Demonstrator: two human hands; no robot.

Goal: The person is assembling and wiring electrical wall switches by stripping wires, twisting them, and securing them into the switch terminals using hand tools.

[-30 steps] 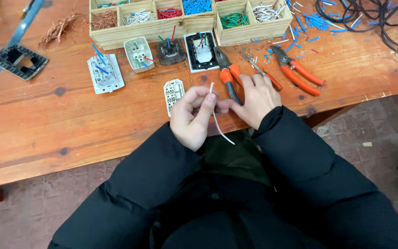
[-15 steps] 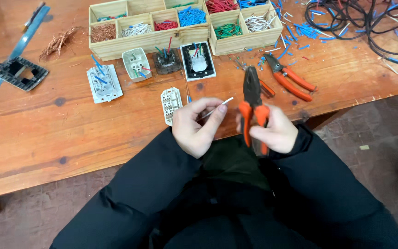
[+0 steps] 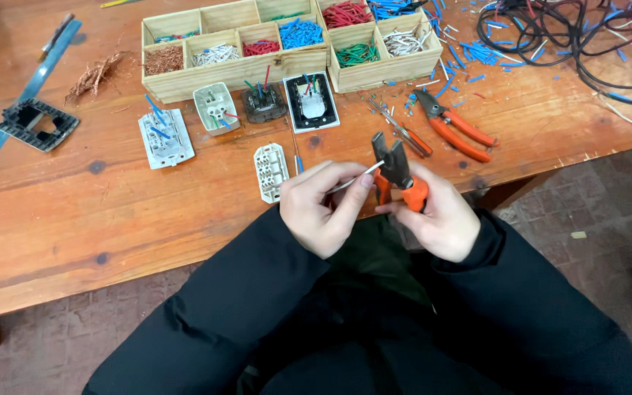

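My left hand [image 3: 321, 210] pinches a short white wire [image 3: 354, 178] between closed fingers, just over the bench [image 3: 111, 219] edge. My right hand [image 3: 437, 219] wraps shut around the orange handles of the pliers [image 3: 396, 172], whose dark jaws meet the wire's tip. A white terminal block [image 3: 271, 171] lies just left of my left hand.

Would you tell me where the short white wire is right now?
In the head view the white wire is pinched in the left hand, its tip at the orange-handled pliers held by the right hand.
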